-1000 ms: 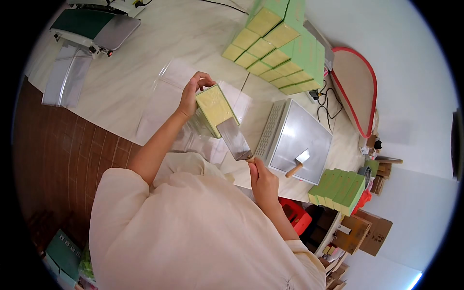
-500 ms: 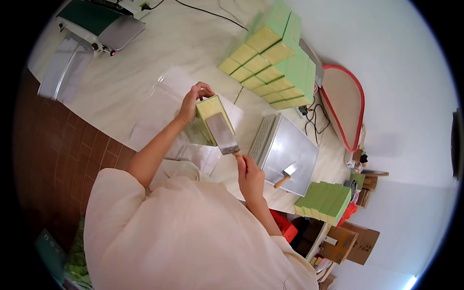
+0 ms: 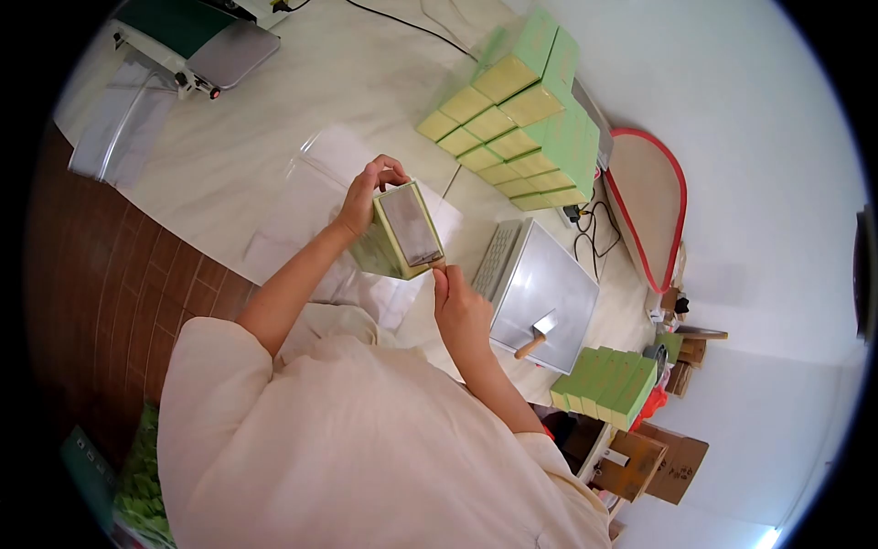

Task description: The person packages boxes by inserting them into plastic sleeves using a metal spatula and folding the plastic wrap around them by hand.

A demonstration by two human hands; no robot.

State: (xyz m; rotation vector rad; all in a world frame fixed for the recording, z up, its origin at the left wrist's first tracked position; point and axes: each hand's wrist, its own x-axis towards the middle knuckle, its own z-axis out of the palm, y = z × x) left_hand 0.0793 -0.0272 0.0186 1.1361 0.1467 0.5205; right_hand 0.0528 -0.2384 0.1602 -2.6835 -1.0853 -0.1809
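My left hand (image 3: 360,197) is wrapped around the upper left side of a green and yellow box (image 3: 373,253), which looks covered in clear film. Pinched in my right hand (image 3: 464,316) is a scraper whose wide metal blade (image 3: 411,227) lies flat over the box's end face. Most of the scraper's handle is hidden by my fingers. A second scraper (image 3: 534,339) with a wooden handle rests on a flat silver metal plate (image 3: 569,284) to the right. Sheets of clear film (image 3: 306,197) lie on the table under the box.
Several green and yellow boxes (image 3: 512,128) stand stacked at the back. A shorter row of green boxes (image 3: 604,384) is at the right. A machine with a green bed (image 3: 178,32) stands at the upper left. Black cables (image 3: 594,229) lie near the wall.
The scraper blade has slid upward along the box's end face, covering more of it. My right hand has moved up and left, closer to the box. My left hand keeps its hold.
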